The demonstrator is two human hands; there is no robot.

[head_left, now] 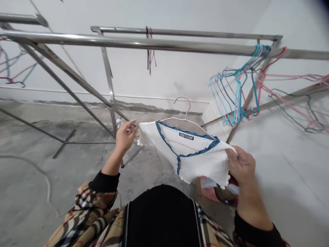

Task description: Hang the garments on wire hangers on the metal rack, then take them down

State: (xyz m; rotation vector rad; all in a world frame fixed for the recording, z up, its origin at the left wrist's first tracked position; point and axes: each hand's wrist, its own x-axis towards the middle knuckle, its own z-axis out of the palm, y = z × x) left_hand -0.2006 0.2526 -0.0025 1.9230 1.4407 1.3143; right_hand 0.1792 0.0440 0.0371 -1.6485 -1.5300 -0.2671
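A white ribbed top (205, 164) with blue ruffled trim around its neckline and a dark label inside hangs on a pale pink wire hanger (185, 119). My left hand (125, 136) pinches the tip of the top's left-side shoulder at the fingertips. On the other side, my right hand (243, 164) grips the right-side sleeve, thumb on the front. Between the two hands the top is spread out, tilted down to the right. The hanger's hook points up, free of any rail.
A metal rail (123, 42) crosses in front, part of a drying rack. Blue and pink wire hangers (239, 92) cluster on it at the right. A few hangers (149, 51) hang mid-rail. Below right stands a container with coloured cloth (209, 192). A cable (47, 181) lies on the concrete floor.
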